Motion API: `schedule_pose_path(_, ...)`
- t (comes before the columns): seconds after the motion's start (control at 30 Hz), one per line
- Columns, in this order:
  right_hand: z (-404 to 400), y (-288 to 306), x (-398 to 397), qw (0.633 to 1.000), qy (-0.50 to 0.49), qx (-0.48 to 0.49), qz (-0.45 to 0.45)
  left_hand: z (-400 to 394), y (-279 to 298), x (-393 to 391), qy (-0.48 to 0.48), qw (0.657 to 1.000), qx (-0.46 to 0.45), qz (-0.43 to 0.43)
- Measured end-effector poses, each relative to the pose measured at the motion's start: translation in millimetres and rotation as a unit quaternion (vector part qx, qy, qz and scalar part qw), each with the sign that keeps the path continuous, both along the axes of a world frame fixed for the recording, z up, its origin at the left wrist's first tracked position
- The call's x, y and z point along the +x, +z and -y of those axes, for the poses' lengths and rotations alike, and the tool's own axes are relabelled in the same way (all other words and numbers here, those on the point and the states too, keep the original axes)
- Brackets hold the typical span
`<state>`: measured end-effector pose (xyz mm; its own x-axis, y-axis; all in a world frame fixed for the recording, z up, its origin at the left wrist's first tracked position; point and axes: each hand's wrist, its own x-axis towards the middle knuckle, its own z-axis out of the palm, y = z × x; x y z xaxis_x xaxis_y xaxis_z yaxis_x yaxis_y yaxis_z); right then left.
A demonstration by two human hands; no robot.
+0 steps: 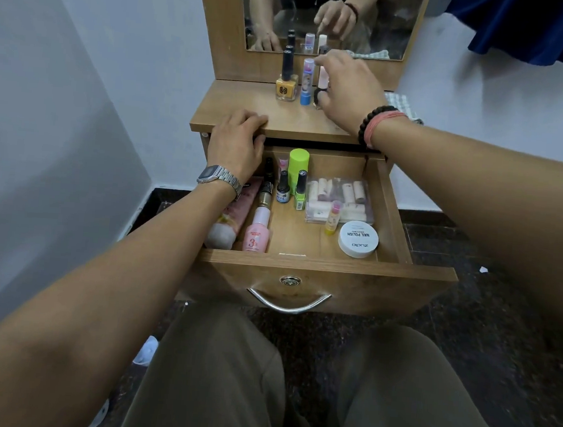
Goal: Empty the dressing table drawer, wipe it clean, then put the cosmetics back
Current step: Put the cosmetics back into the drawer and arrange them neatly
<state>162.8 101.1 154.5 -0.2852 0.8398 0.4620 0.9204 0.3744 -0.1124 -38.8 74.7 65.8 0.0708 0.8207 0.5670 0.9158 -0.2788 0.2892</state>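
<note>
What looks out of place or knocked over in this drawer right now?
Nothing looks spilled or broken. In the drawer, the pink bottle and the gold-capped tube lie flat while the two small nail polish bottles stand upright. The yellow lip balm leans against the clear box.

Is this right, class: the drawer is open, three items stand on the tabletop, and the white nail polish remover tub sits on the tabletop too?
Not quite. The head view shows the white tub inside the open drawer, at its front right. The three items on the tabletop are otherwise as stated.
</note>
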Motion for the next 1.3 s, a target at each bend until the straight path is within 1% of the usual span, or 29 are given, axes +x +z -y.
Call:
schedule_pose_path(0.23,-15,3,0,0.999,-0.023,-0.02,0.013,0,0,1,-0.001,1.0,0.004,-0.001)
schedule_pose_path(0.43,-20,4,0,1.0,-0.028,0.006,-0.003,-1,0,1,-0.002,1.0,0.004,-0.002)
schedule_pose_path(0.63,-22,10,1,1.0,-0.022,-0.001,-0.013,-1,1,1,-0.003,1.0,0.008,0.0)
schedule_pose_path(0.8,-13,11,7,0.998,-0.02,-0.029,-0.05,0,2,1,-0.004,1.0,0.003,-0.004)
schedule_pose_path(0.9,1,13,11,0.996,-0.012,-0.017,-0.088,3,5,2,-0.002,1.0,-0.012,-0.007)
schedule_pose_path(1.0,25,14,14,0.995,0.019,-0.008,-0.096,8,13,4,0.004,0.999,-0.045,-0.025)
schedule_pose_path(1.07,45,12,14,0.993,0.043,-0.019,-0.111,14,25,8,-0.025,0.997,-0.072,-0.012)
schedule_pose_path(1.13,63,9,13,0.987,0.067,-0.037,-0.143,29,39,15,-0.132,0.985,-0.101,0.041)
schedule_pose_path(1.17,71,7,11,0.983,0.078,-0.045,-0.159,37,45,21,-0.191,0.973,-0.116,0.061)
schedule_pose_path(1.2,79,5,9,0.979,0.087,-0.052,-0.176,46,50,27,-0.228,0.962,-0.132,0.07)
schedule_pose_path(1.23,86,3,7,0.975,0.095,-0.057,-0.191,54,52,31,-0.242,0.957,-0.139,0.079)
schedule_pose_path(1.3,99,0,3,0.967,0.106,-0.065,-0.222,63,53,36,-0.226,0.959,-0.133,0.108)
